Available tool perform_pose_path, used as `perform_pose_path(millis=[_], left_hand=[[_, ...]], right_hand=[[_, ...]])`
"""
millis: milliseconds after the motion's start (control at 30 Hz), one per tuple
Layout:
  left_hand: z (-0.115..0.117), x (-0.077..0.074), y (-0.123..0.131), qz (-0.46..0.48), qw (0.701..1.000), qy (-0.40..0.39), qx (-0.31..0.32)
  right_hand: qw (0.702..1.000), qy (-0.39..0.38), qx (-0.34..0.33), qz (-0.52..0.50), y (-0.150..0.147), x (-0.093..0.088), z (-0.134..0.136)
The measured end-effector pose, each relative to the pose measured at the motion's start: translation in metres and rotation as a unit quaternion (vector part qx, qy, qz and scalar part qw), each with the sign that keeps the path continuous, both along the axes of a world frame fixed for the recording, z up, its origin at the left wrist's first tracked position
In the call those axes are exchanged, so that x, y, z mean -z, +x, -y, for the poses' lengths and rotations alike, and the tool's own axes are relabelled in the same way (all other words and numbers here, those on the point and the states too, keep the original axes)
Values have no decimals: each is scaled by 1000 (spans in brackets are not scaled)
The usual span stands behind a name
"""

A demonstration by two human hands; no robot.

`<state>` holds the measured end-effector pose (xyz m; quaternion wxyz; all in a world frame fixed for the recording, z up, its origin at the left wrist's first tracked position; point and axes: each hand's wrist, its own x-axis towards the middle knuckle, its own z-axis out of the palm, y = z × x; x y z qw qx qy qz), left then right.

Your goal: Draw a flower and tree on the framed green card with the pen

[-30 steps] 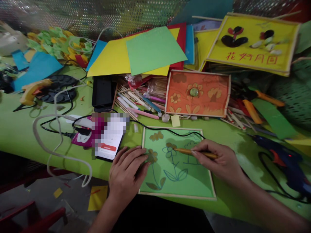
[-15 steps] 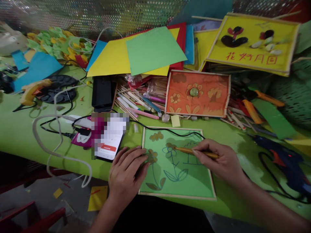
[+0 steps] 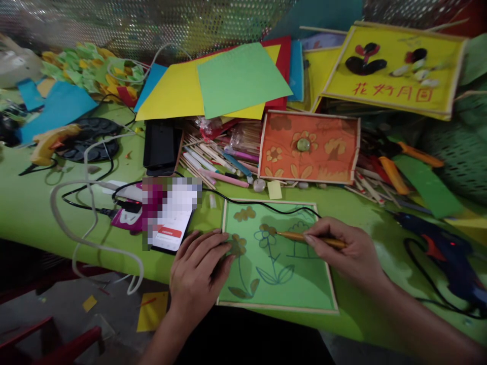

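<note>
My right hand point(image 3: 346, 251) grips a gold-coloured pen point(image 3: 294, 236), its tip at the right side of the middle flower drawn on a green sheet point(image 3: 308, 289). Thin wooden sticks frame that sheet. The flower has blue outlines, with some petals coloured brownish gold. To its left, another flower point(image 3: 238, 245) and its leaves are filled with the same colour, as is a cloud-like shape point(image 3: 244, 214) above. A blue-outlined tree shape lies partly behind my right hand. My left hand point(image 3: 203, 266) rests flat, fingers stretched out, over the sheet's left edge.
Left of the sheet lie a lit phone point(image 3: 171, 228) and a purple power strip point(image 3: 140, 208). A black cable crosses the sheet's top edge. A blue glue gun point(image 3: 449, 258) lies at right, a yellow one point(image 3: 53, 144) at left. Behind are an orange framed picture point(image 3: 279, 144) and pens.
The pen in my right hand has shifted slightly to the right, its tip drawing away from the middle flower's centre. My left hand stays in place.
</note>
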<state>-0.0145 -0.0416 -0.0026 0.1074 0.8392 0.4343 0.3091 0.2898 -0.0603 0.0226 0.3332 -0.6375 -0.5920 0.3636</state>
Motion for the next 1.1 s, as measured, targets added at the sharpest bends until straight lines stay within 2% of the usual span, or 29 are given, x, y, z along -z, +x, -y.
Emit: perform_pose_path(millis=[267, 867, 1100], left_hand=[[0, -2, 0, 5, 1000, 10, -1], [0, 1, 0, 3, 1000, 2, -2], [0, -1, 2, 3, 1000, 3, -4]], right_hand=[[1000, 4, -20, 8, 1, -2, -1], [1000, 21, 14, -7, 1, 1, 1], [999, 13, -30, -32, -5, 0, 0]])
